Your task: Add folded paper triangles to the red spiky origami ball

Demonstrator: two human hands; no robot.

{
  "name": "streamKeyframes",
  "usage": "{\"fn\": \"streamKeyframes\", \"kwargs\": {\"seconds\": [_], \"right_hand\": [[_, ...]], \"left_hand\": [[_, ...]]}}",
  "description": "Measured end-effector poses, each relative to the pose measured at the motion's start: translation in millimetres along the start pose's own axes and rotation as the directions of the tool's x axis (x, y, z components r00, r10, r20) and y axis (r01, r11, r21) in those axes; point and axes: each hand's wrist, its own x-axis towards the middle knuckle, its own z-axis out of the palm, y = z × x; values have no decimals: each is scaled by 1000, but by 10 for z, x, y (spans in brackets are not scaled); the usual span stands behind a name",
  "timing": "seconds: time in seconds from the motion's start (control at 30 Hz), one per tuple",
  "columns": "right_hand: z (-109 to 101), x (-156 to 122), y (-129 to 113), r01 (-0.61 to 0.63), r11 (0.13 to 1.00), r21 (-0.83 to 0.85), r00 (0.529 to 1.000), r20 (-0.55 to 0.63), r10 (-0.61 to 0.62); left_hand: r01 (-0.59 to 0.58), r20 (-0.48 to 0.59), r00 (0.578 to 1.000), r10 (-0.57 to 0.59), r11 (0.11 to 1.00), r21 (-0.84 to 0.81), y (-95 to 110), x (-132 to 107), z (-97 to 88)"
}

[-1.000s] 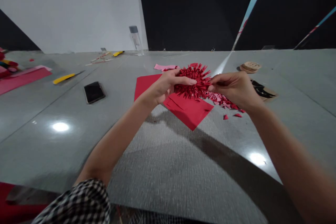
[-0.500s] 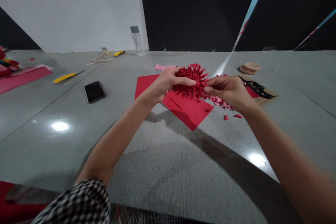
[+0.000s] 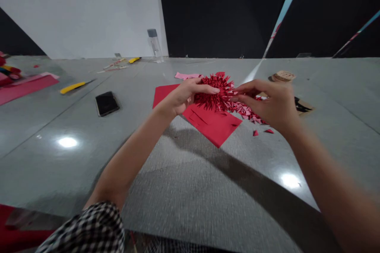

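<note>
My left hand (image 3: 188, 95) is closed around a spiky red ball of folded paper pieces (image 3: 218, 93), its thumb lying across the front. At the ball's right edge is my right hand (image 3: 271, 102), with thumb and forefinger stretched out and a gap between them. Its fingertips are at or just beside the outer spikes; I cannot tell whether they touch. Beneath the ball lies a sheet of red paper (image 3: 218, 130). A pile of small folded red and pink paper pieces (image 3: 245, 111) sits behind and below my right hand, which partly covers it.
Left on the grey surface lie a phone (image 3: 107, 103), a yellow craft knife (image 3: 73, 87) and pink-red paper (image 3: 29, 89). A clear bottle (image 3: 154, 45) stands by the wall. Back right are round tan discs (image 3: 283, 76) and a black-and-tan packet (image 3: 303, 106), partly hidden.
My right hand has drawn back slightly to the right, and its pinched thumb and forefinger have come apart. My left hand still holds the ball in nearly the same place.
</note>
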Motion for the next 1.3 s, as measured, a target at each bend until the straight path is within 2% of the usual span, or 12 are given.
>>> {"fn": "streamKeyframes", "kwargs": {"seconds": [0.2, 0.37, 0.63, 0.83, 1.0, 1.3], "right_hand": [[19, -13, -37, 169, 970, -175, 983, 102, -153], [55, -9, -11, 117, 969, -216, 991, 86, -101], [101, -41, -15, 16, 994, -105, 1000, -19, -18], [113, -47, 31, 111, 976, -186, 990, -68, -125], [118, -40, 113, 200, 917, -344, 978, 18, -207], [287, -48, 237, 169, 926, -339, 982, -23, -188]], "left_hand": [[-19, -4, 1000, 19, 1000, 11, 19, -10, 27], [-40, -20, 999, 40, 999, 10, 12, -24, 25], [-51, -54, 997, 53, 998, 25, -11, -20, -3], [-30, -46, 998, 32, 999, 45, 17, -35, 41], [-17, -47, 999, 21, 997, 81, 44, -49, 67], [-18, 7, 1000, 18, 998, 54, 10, 7, 3]]}}
